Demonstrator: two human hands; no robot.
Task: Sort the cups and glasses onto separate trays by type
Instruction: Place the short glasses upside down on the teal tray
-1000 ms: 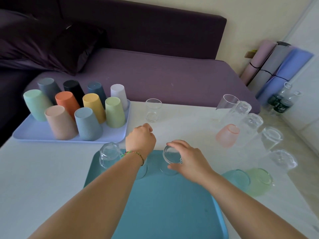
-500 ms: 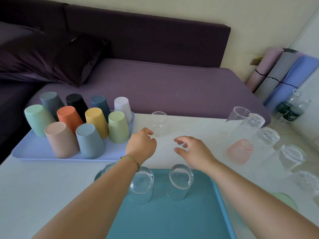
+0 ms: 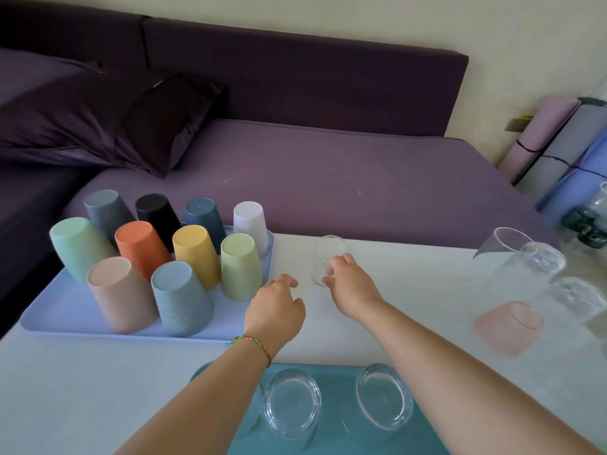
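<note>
A small clear glass (image 3: 329,249) stands upright on the white table (image 3: 98,382) beside the lilac tray (image 3: 65,318), which carries several upturned coloured plastic cups (image 3: 193,251). My right hand (image 3: 349,287) has its thumb and fingertips round the lower part of that glass. My left hand (image 3: 276,310) hovers just left of it, loosely curled and holding nothing. On the teal tray (image 3: 338,435) near me stand two upturned clear glasses (image 3: 292,402) (image 3: 384,399). My left forearm hides the tray's far left corner.
At the table's right side stand several upturned clear glasses (image 3: 532,267) and a pink one (image 3: 507,326). Beyond them are bottles (image 3: 588,221) and rolled mats (image 3: 551,142). A purple sofa (image 3: 328,178) runs behind the table.
My right hand let go of the glass on the teal tray and moved forward to the small glass at the far edge. My left hand moved forward a little. The view tilted up.
</note>
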